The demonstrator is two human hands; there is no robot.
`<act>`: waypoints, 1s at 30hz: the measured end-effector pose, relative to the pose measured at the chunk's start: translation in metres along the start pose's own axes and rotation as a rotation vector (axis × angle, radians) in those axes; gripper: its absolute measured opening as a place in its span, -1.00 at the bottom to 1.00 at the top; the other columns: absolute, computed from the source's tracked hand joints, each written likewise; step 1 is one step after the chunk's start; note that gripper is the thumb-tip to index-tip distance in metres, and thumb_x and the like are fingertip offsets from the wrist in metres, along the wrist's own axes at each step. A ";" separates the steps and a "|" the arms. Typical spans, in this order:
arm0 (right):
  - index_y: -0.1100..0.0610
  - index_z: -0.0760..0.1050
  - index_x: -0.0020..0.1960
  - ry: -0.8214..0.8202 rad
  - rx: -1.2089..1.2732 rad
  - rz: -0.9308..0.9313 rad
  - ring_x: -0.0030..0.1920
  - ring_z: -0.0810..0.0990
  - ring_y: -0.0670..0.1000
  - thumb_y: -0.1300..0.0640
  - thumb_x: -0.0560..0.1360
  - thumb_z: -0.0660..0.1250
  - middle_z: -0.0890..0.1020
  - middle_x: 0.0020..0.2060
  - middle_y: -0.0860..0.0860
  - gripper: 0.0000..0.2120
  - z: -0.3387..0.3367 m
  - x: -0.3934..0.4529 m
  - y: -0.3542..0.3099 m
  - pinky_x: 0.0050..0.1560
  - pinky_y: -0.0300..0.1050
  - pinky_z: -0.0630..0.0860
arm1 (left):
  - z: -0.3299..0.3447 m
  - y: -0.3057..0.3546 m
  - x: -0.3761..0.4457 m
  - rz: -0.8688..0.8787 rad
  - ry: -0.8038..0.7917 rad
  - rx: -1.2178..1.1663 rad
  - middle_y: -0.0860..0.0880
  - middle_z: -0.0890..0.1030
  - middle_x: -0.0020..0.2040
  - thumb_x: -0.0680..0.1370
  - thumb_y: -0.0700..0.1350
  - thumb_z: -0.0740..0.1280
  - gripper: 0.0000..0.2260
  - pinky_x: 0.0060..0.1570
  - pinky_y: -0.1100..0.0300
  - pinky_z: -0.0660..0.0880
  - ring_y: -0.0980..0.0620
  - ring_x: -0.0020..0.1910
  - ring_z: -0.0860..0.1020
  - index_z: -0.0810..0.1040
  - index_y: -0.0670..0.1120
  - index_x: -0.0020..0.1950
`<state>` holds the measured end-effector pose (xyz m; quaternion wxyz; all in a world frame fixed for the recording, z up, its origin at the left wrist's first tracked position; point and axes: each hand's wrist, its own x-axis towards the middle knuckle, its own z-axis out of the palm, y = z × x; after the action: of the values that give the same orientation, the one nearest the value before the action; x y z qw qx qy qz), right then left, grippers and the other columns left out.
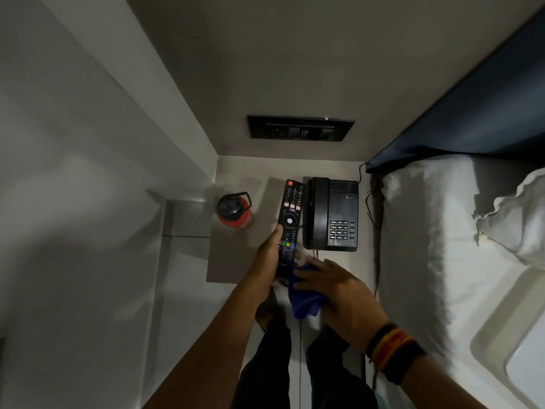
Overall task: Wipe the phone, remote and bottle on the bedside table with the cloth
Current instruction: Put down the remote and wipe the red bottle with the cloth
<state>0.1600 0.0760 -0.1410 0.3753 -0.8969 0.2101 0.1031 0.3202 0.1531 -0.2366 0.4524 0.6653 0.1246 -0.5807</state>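
My left hand (269,250) grips the near end of a long black remote (290,218), holding it over the bedside table (236,261), thumb on its left edge. My right hand (330,286) clutches a blue cloth (305,301) right beside the remote's near end. A black corded phone (333,214) lies on the table just right of the remote. A red bottle with a dark lid (234,211) stands at the table's left side, apart from both hands.
A bed with white pillows (442,246) runs along the right, touching the table. A dark switch panel (300,128) is on the wall behind. White wall and tiled floor (182,219) lie to the left. My legs stand below the table's front edge.
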 end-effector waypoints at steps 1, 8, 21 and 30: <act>0.00 0.58 0.26 0.061 0.050 0.051 0.43 0.29 -0.09 0.35 0.41 0.42 0.55 0.34 -0.06 -0.53 0.001 -0.005 0.006 0.46 0.01 0.30 | -0.003 -0.002 0.010 -0.001 -0.004 0.010 -0.12 0.77 0.00 0.71 0.29 0.14 -0.52 -0.08 0.07 0.59 -0.05 -0.11 0.72 0.69 -0.02 0.14; -0.04 0.60 0.22 0.272 0.345 0.319 0.22 0.52 -0.27 0.50 0.37 0.27 0.58 0.21 -0.15 -0.40 0.006 0.000 0.039 0.28 -0.22 0.47 | -0.004 -0.009 0.077 -0.057 0.093 -0.047 -0.15 0.78 -0.01 0.68 0.12 0.38 -0.59 -0.23 -0.07 0.74 -0.07 -0.18 0.77 0.62 -0.17 0.35; -0.02 0.57 0.00 0.421 0.546 0.476 0.03 0.47 -0.18 0.32 0.52 0.28 0.44 0.03 -0.10 -0.75 -0.011 0.044 0.028 0.09 -0.39 0.37 | -0.025 -0.020 0.068 -0.055 0.304 0.089 -0.28 0.74 0.19 0.58 -0.19 0.54 -0.88 -0.22 -0.01 0.68 -0.13 -0.14 0.70 0.64 -0.05 -0.10; -0.15 0.53 -0.06 0.468 0.661 0.491 -0.02 0.55 -0.11 0.31 0.53 0.29 0.52 -0.02 -0.09 -0.68 -0.009 0.028 0.017 0.05 -0.20 0.47 | -0.071 -0.001 0.023 0.534 0.609 0.213 0.03 0.49 0.51 0.29 0.12 0.74 0.04 0.35 0.12 0.46 0.07 0.44 0.46 0.27 0.11 0.65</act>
<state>0.1771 0.0507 -0.1552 0.5478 -0.6522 0.5164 -0.0887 0.3731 0.1983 -0.2637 0.4584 0.8585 0.0149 -0.2294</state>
